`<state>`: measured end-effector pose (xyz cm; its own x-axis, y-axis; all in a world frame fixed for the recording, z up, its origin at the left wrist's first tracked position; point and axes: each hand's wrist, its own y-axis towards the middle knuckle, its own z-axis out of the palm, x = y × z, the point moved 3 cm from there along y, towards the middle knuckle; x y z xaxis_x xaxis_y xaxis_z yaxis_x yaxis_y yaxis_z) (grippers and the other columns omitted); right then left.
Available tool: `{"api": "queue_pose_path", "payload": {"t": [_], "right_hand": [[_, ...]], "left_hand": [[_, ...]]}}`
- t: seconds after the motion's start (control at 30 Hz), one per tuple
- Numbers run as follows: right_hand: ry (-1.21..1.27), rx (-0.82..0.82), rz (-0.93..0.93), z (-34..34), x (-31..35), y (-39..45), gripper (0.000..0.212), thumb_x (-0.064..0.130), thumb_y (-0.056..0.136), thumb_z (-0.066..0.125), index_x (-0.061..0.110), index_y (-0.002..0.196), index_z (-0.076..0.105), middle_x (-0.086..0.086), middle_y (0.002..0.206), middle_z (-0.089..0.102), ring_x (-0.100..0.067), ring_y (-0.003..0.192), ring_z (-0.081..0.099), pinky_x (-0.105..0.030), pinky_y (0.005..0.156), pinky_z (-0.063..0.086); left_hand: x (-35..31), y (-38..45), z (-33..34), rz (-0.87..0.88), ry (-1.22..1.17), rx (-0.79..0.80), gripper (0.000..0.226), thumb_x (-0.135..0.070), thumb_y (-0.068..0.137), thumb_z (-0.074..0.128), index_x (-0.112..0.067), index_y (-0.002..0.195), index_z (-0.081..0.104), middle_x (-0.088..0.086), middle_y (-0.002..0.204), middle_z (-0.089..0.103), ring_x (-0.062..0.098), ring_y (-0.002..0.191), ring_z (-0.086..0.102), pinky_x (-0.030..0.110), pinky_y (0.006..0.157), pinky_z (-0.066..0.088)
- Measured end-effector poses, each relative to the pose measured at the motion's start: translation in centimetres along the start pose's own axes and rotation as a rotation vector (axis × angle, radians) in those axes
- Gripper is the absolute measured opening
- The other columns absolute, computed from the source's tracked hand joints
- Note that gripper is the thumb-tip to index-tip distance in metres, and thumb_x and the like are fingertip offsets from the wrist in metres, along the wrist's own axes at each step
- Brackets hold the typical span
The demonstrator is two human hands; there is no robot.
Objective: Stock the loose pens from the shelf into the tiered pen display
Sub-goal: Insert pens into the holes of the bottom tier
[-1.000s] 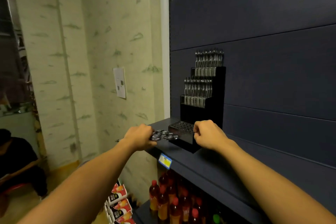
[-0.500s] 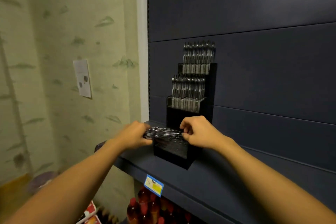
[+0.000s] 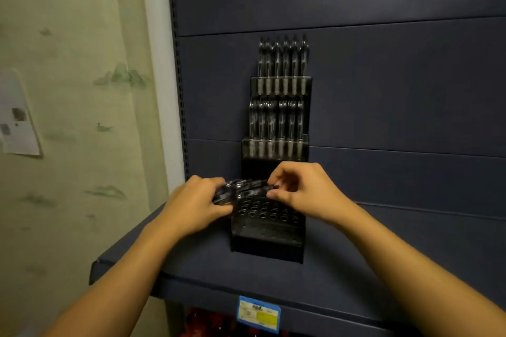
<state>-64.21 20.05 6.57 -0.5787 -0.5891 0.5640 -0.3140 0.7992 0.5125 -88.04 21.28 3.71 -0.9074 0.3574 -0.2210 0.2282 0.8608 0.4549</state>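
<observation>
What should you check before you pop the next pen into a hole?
1. Spare pens ready: ok. The left hand grips a bundle of pens.
2. One pen picked out: cannot tell. The right hand pinches at the end of the bundle, but the pens blur together.
3. Free holes: ok. The bottom tier of the pen display shows rows of open holes.
4. Upper tiers filled: ok. The top tier and middle tier hold upright pens.
5. Display steady: ok. It stands flat on the shelf against the back panel.
</observation>
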Motion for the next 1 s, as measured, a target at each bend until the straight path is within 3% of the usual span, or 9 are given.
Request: {"api": "queue_pose_path", "payload": {"t": [0.13, 0.23, 0.33, 0.43, 0.5, 0.67, 0.8, 0.9, 1.0], "right_hand": [[0.238, -0.078, 0.084, 1.5, 1.5, 0.1, 0.021, 0.010, 0.076, 0.088, 0.016, 0.088, 0.071, 0.001, 0.072, 0.065, -0.017, 0.065, 0.062, -0.030, 0.071, 0.059], [0.423, -0.150, 0.114, 3.3, 2.7, -0.3, 0.022, 0.000, 0.077, 0.084, 0.010, 0.089, 0.068, -0.014, 0.069, 0.059, -0.018, 0.060, 0.060, -0.025, 0.062, 0.056], [0.565, -0.271, 0.141, 4.1, 3.7, -0.6, 0.019, -0.004, 0.079, 0.079, 0.008, 0.090, 0.070, -0.013, 0.068, 0.061, -0.016, 0.055, 0.060, -0.023, 0.058, 0.053], [0.670, -0.381, 0.119, 3.7, 4.3, -0.4, 0.013, 0.003, 0.080, 0.076, 0.007, 0.091, 0.071, -0.002, 0.067, 0.061, -0.016, 0.055, 0.057, -0.026, 0.057, 0.050], [0.773, -0.432, 0.092, 3.1, 4.6, -0.1, 0.013, 0.013, 0.080, 0.073, 0.008, 0.091, 0.068, 0.001, 0.070, 0.060, -0.016, 0.059, 0.055, -0.027, 0.057, 0.048], [0.957, -0.529, 0.007, 0.7, 5.6, 1.5, 0.021, 0.023, 0.087, 0.066, 0.007, 0.100, 0.066, -0.006, 0.088, 0.065, -0.013, 0.069, 0.061, -0.027, 0.063, 0.053], [0.951, -0.637, -0.054, -2.0, 6.2, 3.6, 0.023, 0.025, 0.089, 0.067, 0.005, 0.101, 0.069, -0.007, 0.084, 0.065, -0.010, 0.066, 0.060, -0.025, 0.066, 0.055], [0.849, -0.689, -0.092, -4.1, 6.3, 5.0, 0.013, 0.016, 0.099, 0.063, 0.005, 0.101, 0.071, -0.004, 0.081, 0.067, -0.012, 0.071, 0.062, -0.028, 0.068, 0.056], [0.713, -0.695, -0.128, -6.2, 5.9, 6.4, 0.012, 0.012, 0.098, 0.065, 0.003, 0.102, 0.071, -0.001, 0.077, 0.069, -0.015, 0.073, 0.064, -0.032, 0.070, 0.059]], "left_hand": [[1.5, 0.9, -0.7, 0.086, -0.132, -0.049, 0.029, -0.046, 0.079, 0.072, -0.036, 0.068, 0.046, -0.011, 0.062, 0.057, 0.014, 0.065, 0.059, 0.041, 0.062, 0.054], [1.6, 1.0, -1.1, 0.148, -0.244, -0.085, 0.039, -0.057, 0.080, 0.075, -0.034, 0.067, 0.046, -0.009, 0.059, 0.055, 0.008, 0.056, 0.052, 0.035, 0.055, 0.045], [1.4, 0.8, -1.6, 0.171, -0.390, -0.083, 0.034, -0.057, 0.077, 0.078, -0.030, 0.073, 0.057, -0.008, 0.062, 0.059, 0.007, 0.059, 0.054, 0.024, 0.054, 0.037], [1.0, 0.8, -1.8, 0.170, -0.556, -0.089, 0.032, -0.053, 0.077, 0.079, -0.025, 0.088, 0.070, -0.004, 0.069, 0.067, 0.008, 0.066, 0.058, 0.022, 0.058, 0.043], [0.6, 0.8, -2.0, 0.181, -0.635, -0.104, 0.025, -0.049, 0.078, 0.080, -0.028, 0.086, 0.069, -0.003, 0.064, 0.063, 0.007, 0.060, 0.054, 0.019, 0.056, 0.042], [-0.9, 1.7, -2.3, 0.160, -0.765, -0.139, 0.024, -0.046, 0.079, 0.080, -0.026, 0.090, 0.072, -0.003, 0.064, 0.062, 0.002, 0.056, 0.050, 0.013, 0.056, 0.040], [-2.5, 2.8, -2.7, 0.137, -0.789, -0.197, 0.030, -0.044, 0.081, 0.080, -0.031, 0.066, 0.057, -0.010, 0.054, 0.053, 0.003, 0.051, 0.046, 0.012, 0.052, 0.038], [-3.2, 3.1, -2.7, 0.116, -0.809, -0.244, 0.033, -0.037, 0.085, 0.078, -0.036, 0.063, 0.054, -0.015, 0.052, 0.055, 0.002, 0.049, 0.049, 0.009, 0.054, 0.040], [-3.2, 3.6, -2.1, 0.073, -0.823, -0.256, 0.032, -0.040, 0.084, 0.077, -0.024, 0.066, 0.057, -0.011, 0.052, 0.057, 0.004, 0.047, 0.052, 0.015, 0.053, 0.044]]}}
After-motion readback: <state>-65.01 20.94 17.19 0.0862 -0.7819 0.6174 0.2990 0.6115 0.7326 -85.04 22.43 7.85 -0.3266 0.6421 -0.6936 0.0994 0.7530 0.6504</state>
